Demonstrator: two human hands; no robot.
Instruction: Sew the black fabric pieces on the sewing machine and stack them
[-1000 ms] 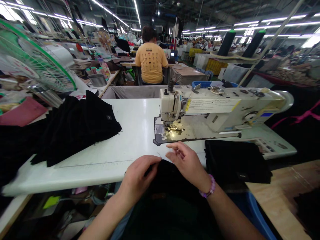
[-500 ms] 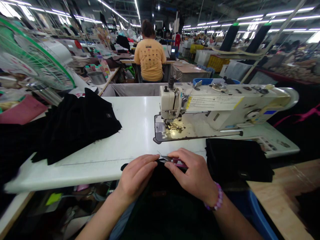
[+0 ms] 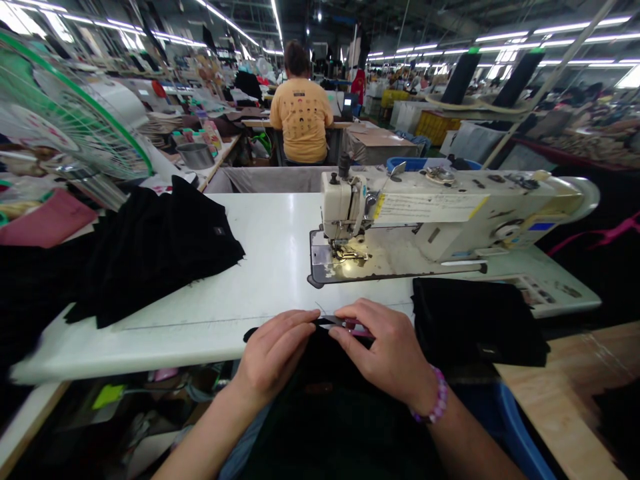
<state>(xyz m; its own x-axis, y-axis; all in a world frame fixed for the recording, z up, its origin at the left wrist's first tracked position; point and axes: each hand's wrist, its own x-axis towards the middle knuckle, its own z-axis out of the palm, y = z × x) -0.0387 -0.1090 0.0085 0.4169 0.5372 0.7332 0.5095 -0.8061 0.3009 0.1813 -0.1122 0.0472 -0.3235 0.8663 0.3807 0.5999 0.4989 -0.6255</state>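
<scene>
Both our forearms reach forward, hands close together just in front of the sewing machine [image 3: 450, 230]. Our left hand [image 3: 275, 353] pinches the black fabric [image 3: 320, 373] between thumb and curled fingers. Our right hand [image 3: 385, 353] grips pink-handled scissors [image 3: 353, 325], blades lying along the fabric's edge. The paper note [image 3: 427, 208] on the machine's arm is too blurred to read.
</scene>
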